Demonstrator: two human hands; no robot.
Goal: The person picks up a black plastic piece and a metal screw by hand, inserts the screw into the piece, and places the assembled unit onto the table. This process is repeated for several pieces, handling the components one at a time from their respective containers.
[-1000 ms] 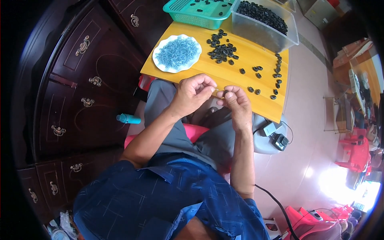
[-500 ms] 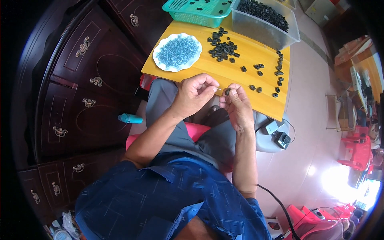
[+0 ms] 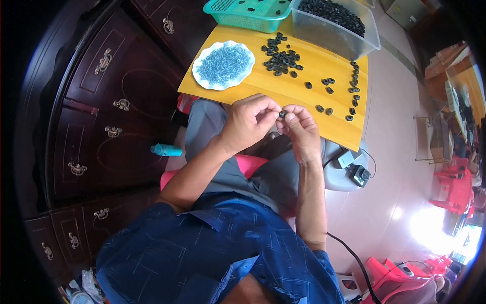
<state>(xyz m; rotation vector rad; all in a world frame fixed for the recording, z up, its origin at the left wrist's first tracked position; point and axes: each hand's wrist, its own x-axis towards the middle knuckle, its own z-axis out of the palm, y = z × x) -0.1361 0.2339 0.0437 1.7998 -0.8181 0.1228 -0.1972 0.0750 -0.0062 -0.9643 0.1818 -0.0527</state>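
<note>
Between the fingertips of my right hand (image 3: 305,139) is a small black ring-shaped part (image 3: 283,115), held above my lap by the table's near edge. My left hand (image 3: 247,124) meets it from the left, thumb and index finger closed in a pinch at the ring; whatever sits between those fingertips is hidden. Left of the hands, a white scalloped plate (image 3: 215,87) bears a heap of tiny clear bluish pieces (image 3: 224,63). Similar black parts lie in a loose pile (image 3: 280,62) on the yellow table (image 3: 316,58), with a column of them (image 3: 353,91) along its right side.
At the table's far edge stand a green basket (image 3: 243,21) and a clear plastic bin (image 3: 334,43) full of black parts. A small camera-like device (image 3: 360,176) rests on a pale stool at right. Dark drawers (image 3: 96,106) line the left; a teal bottle (image 3: 166,150) lies nearby.
My left hand has moved slightly right, bringing its pinched fingertips, which showed a small pale piece before, up to the black ring. My right hand has tilted the ring slightly toward it.
</note>
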